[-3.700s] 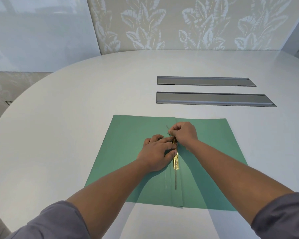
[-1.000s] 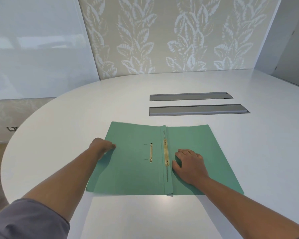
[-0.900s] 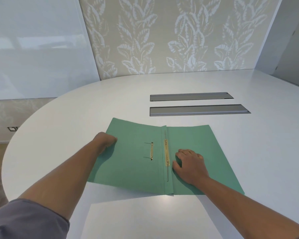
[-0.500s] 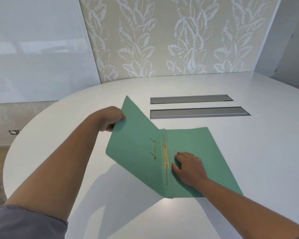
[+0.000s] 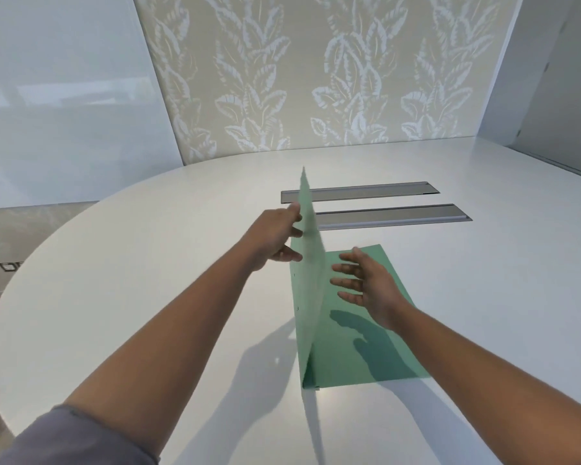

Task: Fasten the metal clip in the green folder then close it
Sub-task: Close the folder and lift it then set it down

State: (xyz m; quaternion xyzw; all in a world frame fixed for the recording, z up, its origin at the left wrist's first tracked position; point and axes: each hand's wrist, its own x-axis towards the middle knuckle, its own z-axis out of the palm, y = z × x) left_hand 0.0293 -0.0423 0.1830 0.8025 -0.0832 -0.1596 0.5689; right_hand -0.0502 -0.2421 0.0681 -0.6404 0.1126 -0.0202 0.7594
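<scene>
The green folder (image 5: 349,357) lies on the white table (image 5: 148,263) with its right half flat. Its left cover (image 5: 311,263) stands almost upright on the spine, seen nearly edge-on. My left hand (image 5: 275,239) is against the cover's outer face near the top, fingers spread, thumb at its edge. My right hand (image 5: 366,283) hovers above the flat half with fingers apart, holding nothing, and casts a shadow on the folder. The metal clip is hidden behind the raised cover.
Two long grey slots (image 5: 383,214) are set into the table just beyond the folder. A leaf-patterned wall (image 5: 316,78) stands behind the table, and a glossy white panel (image 5: 64,95) is at the left.
My left hand has swung the left cover up from flat to nearly upright. My right hand has lifted off the right half and opened.
</scene>
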